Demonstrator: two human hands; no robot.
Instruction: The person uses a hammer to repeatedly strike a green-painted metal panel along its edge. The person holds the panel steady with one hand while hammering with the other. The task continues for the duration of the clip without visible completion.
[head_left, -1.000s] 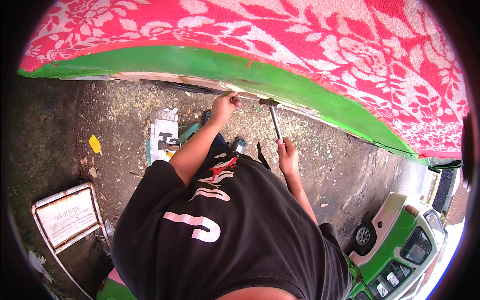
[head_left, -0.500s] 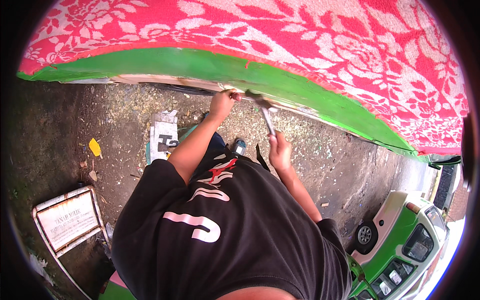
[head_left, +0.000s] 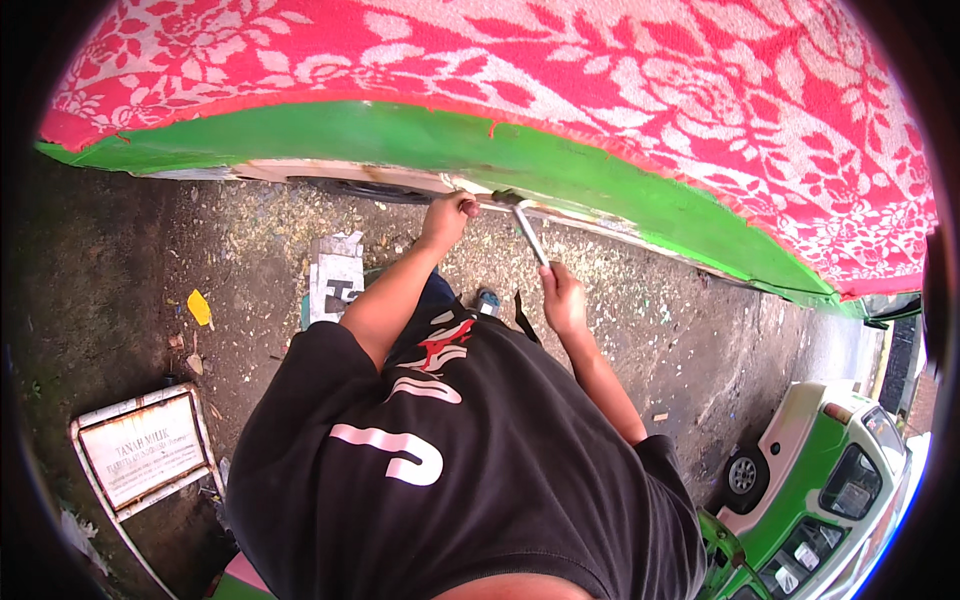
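A green vehicle body [head_left: 580,170] crosses above my hands, with a pale, scraped lower strip [head_left: 370,175]. My left hand [head_left: 442,218] is closed around a small tool with a reddish handle [head_left: 470,207], held against that strip; its tip is too small to make out. My right hand [head_left: 562,295] grips the metal shaft of a hammer [head_left: 530,233], whose dark head lies at the panel just right of the tool in my left hand.
A red floral cloth [head_left: 700,80] covers the vehicle above. Scattered chips, a yellow scrap [head_left: 199,306] and pale cardboard [head_left: 332,260] lie on the ground. A metal-framed sign [head_left: 130,450] stands lower left; a green-and-white van [head_left: 800,490] is lower right.
My right hand and the hammer have moved left, bringing the head closer to my left hand. My left hand has shifted slightly, still holding the small tool.
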